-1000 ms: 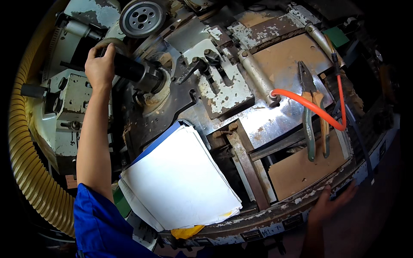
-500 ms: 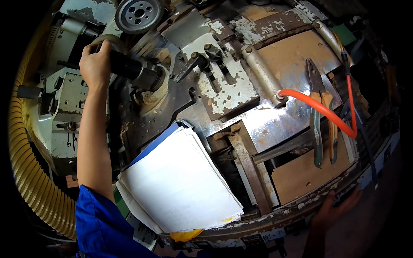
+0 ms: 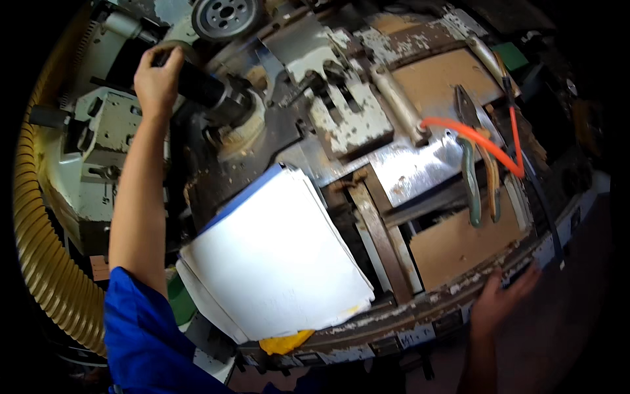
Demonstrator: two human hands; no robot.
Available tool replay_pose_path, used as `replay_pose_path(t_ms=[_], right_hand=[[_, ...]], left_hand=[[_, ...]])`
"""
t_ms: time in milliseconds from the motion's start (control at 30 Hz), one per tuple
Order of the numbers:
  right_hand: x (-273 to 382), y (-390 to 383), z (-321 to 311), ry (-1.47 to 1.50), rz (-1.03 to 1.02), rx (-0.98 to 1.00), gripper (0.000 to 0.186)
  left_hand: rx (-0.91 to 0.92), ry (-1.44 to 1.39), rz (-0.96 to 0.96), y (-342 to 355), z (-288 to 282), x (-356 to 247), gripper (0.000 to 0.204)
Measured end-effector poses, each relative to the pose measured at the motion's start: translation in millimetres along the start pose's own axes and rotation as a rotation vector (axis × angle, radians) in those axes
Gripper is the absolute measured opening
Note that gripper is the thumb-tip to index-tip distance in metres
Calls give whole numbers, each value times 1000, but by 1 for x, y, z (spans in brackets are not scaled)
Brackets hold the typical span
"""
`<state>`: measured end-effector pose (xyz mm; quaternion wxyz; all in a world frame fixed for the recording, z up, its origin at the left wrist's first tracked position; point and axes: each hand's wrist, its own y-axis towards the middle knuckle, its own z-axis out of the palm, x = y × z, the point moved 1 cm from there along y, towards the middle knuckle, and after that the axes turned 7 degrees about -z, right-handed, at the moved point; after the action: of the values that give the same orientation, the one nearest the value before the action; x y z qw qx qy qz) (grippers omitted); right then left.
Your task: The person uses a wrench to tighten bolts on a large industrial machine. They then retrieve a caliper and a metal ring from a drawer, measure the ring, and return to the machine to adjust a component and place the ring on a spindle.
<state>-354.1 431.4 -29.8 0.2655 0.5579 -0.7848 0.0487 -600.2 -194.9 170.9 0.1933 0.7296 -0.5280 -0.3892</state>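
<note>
My left hand [image 3: 156,77], at the upper left, is closed on the top end of a black cylinder [image 3: 200,85], which sits in a dark metal collar [image 3: 230,105] on the machine. Below it lies a stack of white papers [image 3: 275,256] with blue backing. My right hand [image 3: 500,295] is at the machine's lower right edge, fingers spread, holding nothing that I can see. Above it lie large pliers [image 3: 472,184] with green and tan handles, beside an orange hose [image 3: 492,148] joined to a metal cylinder [image 3: 400,105].
A wheel [image 3: 226,14] stands at the top. A yellowish ribbed duct [image 3: 39,249] curves along the left. A painted block with bolts [image 3: 348,125], brown boards [image 3: 453,253], a yellow cloth [image 3: 285,341] and the machine's chipped front rail [image 3: 407,331] surround the papers.
The view has shifted, so most things appear higher than half a second ago, and the picture is more blurred. My left hand keeps its grip; my right hand remains spread at the edge.
</note>
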Motion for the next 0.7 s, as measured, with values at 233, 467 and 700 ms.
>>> replay_pose_path(t_ms=[233, 467, 700], right_hand=[[5, 1, 2, 28, 56, 43, 87], [26, 7, 0, -43, 125, 88, 92], [16, 7, 2, -115, 183, 56, 98]], left_hand=[[397, 160, -145, -43, -65, -26, 63], [320, -397, -355, -169, -166, -119, 51], [236, -3, -47, -363, -253, -124, 55]])
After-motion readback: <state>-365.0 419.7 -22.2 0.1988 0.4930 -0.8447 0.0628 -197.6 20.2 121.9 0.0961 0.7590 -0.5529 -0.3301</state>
